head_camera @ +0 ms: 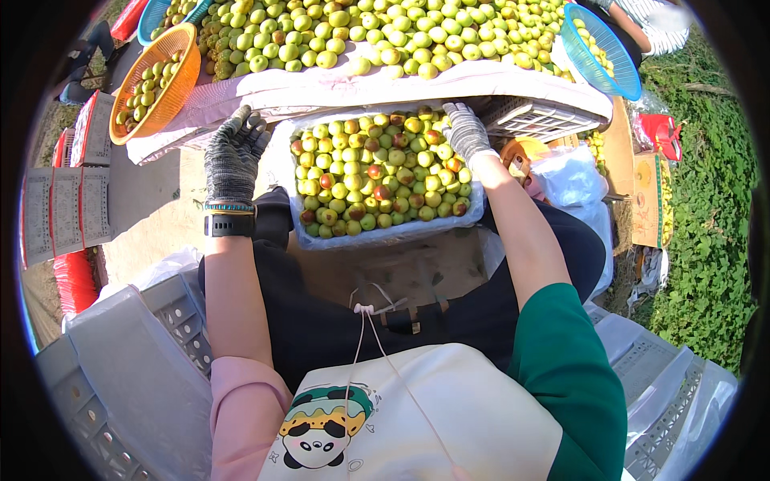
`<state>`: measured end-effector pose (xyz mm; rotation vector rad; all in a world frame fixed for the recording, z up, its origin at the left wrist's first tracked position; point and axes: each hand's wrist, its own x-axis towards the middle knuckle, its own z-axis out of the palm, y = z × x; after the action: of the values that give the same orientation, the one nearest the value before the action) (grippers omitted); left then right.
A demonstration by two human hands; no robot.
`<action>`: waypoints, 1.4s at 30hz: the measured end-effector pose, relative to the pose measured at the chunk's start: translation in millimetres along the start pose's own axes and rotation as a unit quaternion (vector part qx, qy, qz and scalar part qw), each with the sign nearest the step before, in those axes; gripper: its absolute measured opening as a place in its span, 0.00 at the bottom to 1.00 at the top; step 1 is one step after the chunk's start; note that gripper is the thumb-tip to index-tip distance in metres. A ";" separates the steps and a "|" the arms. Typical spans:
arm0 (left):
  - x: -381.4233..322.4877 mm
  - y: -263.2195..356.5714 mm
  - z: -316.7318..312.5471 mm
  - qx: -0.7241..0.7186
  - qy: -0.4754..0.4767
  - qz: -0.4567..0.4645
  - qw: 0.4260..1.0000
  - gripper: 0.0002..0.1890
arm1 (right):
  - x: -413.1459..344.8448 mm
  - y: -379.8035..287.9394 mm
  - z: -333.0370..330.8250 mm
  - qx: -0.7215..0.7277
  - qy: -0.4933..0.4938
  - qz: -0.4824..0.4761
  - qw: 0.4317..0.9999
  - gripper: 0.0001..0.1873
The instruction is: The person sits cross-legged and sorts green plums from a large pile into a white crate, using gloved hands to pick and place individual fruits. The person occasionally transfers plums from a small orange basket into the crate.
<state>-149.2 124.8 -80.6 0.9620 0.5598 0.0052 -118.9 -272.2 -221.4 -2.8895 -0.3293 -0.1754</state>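
Before me, a crate lined with clear plastic film [385, 232] is filled with jujubes [373, 180], mostly green, some with red-brown patches. My right hand [468, 131], in a grey knitted glove, lies at the crate's far right corner, fingers stretched forward along the rim and the outermost fruit. Whether it grips the rim is hidden. My left hand [237, 156], in a matching darker glove, is raised left of the crate, apart from it. Its fingers are loosely curled below the edge of the padded cloth [301, 90], and no item shows in it.
Heaped jujubes [385, 36] cover the cloth-draped table. An orange basket [157, 84] and a blue basket [601, 51] stand at its sides. A white slatted crate [541, 117] sits under the right edge. Cartons [66, 204] are stacked left; grey crates [138, 361] flank me. Another person's arm [628, 27] shows far right.
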 end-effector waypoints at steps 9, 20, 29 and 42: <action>-83.9 -169.3 -30.9 0.404 0.016 -0.040 0.914 0.12 | -81.5 -14.5 -50.5 0.190 -0.080 0.238 0.949 0.20; -79.0 -211.3 -6.6 0.806 -0.151 0.281 0.499 0.41 | -79.7 -69.7 -40.3 0.128 -0.158 0.130 0.970 0.24; -70.7 -223.3 -18.5 0.764 -0.154 0.347 0.521 0.37 | -44.4 -68.1 -2.5 0.115 -0.196 0.097 0.969 0.28; -61.8 -184.9 1.2 0.620 -0.064 0.400 0.672 0.27 | -43.1 -51.9 9.4 0.171 -0.116 0.087 0.975 0.19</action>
<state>-245.8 0.8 -196.0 2.4895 -0.1509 0.3913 -172.0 -229.6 -225.8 -2.5786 -0.1266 0.2303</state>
